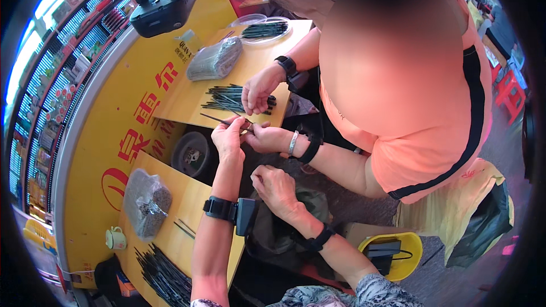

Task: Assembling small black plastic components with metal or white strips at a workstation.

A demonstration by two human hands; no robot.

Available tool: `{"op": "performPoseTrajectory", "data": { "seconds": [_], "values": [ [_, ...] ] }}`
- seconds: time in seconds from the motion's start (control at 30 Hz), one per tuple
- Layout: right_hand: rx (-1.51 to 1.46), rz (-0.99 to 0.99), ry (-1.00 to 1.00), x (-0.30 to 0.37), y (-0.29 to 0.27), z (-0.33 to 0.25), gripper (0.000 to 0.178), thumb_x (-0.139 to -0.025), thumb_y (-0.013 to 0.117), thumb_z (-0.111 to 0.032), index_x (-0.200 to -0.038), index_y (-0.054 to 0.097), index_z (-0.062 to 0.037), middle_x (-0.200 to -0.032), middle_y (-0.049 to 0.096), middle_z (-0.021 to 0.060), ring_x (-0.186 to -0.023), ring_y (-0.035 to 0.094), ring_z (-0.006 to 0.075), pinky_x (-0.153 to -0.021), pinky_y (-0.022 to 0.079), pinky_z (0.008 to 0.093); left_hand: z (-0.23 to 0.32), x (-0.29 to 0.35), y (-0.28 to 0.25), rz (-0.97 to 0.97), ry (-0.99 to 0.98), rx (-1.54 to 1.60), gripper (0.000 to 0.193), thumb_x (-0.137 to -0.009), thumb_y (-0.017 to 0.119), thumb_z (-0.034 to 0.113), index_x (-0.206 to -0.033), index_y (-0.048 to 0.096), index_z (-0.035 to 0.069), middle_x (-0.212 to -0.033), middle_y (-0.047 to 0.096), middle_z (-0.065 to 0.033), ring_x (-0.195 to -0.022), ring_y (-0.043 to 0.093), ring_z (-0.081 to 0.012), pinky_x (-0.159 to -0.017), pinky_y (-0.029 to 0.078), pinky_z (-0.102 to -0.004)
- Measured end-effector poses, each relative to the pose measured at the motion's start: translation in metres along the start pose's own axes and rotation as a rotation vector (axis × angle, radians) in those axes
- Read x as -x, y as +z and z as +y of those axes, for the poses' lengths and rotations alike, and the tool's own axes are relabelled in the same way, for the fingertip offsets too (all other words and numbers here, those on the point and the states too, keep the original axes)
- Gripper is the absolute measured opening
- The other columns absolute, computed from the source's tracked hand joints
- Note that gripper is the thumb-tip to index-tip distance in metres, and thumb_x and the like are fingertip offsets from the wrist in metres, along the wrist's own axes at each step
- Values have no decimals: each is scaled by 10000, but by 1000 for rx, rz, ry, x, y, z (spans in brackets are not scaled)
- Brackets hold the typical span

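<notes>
My left hand [228,141] is raised over the gap between two tabletops, its fingers pinched on a thin dark stick [214,118]. A co-worker's hand [268,137], with a bracelet at the wrist, meets it at the stick's right end; the fingers overlap there, so I cannot tell who grips which part. Lower and to the right, my right hand [276,189] has its fingers curled in, and anything inside them is hidden. The co-worker's other hand [261,88] hangs over a pile of dark sticks [224,98] on the far table.
On the near table [176,202] lie a bundle of dark sticks [164,277], a filled plastic bag [147,204] and a small mug [116,237]. A dark round bucket [192,156] sits between the tables. Beyond are another bag [215,59] and a stick-filled tray [280,38]. A yellow bin [414,256] stands right.
</notes>
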State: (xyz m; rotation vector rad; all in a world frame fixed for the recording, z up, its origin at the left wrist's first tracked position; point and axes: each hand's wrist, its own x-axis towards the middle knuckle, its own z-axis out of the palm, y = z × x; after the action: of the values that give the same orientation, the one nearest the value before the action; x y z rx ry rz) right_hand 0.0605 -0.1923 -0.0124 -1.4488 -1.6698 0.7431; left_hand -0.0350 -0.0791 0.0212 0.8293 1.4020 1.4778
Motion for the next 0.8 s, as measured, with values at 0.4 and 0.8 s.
{"op": "performPoseTrajectory", "data": {
  "seconds": [0.4, 0.8],
  "values": [
    [-115, -30, -45, 15, 11, -4, 30, -771, 553, -110, -778, 557, -80, -764, 589, 106, -731, 585, 337, -603, 456, 416, 1, 0, 1, 27, -98, 33, 150, -719, 660, 93, -847, 582, 88, -758, 626, -26, -664, 586, -134, -621, 452, -302],
    [-155, -125, -19, 25, 9, 2, 131, -832, 519, -147, -806, 572, -30, -816, 596, 165, -767, 589, 370, -668, 471, 451, -9, -14, -1, 41, -126, 62, 117, -704, 658, 63, -785, 576, 48, -754, 629, -60, -616, 591, -147, -564, 487, -303]
  ]
}}
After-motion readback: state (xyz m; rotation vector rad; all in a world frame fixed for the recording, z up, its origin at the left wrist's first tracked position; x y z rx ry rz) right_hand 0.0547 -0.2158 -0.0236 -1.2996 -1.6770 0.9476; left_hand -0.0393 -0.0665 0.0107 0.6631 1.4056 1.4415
